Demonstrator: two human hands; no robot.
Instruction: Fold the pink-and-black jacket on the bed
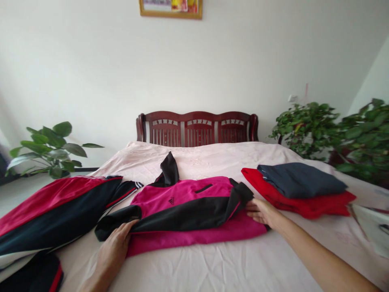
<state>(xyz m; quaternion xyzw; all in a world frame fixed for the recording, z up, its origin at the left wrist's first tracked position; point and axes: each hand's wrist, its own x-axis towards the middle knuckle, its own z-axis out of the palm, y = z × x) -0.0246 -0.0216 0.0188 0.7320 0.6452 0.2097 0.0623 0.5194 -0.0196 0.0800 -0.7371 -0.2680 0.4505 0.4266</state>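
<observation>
A magenta and black sports jacket (pixel 194 192) lies spread on the bed sheet (pixel 212 263), one black sleeve folded across its front. My left hand (pixel 117 243) rests flat on the cuff end of that black sleeve at the jacket's left edge. My right hand (pixel 261 211) presses on the jacket's right side, fingers touching the black fabric by the shoulder. Neither hand lifts the cloth.
A red, black and white jacket (pixel 57 211) lies at the left. A folded dark grey garment (pixel 299 178) sits on a folded red one (pixel 306 202) at the right. A wooden headboard (pixel 197 127) stands behind, with potted plants on both sides (pixel 50 150) (pixel 322 127).
</observation>
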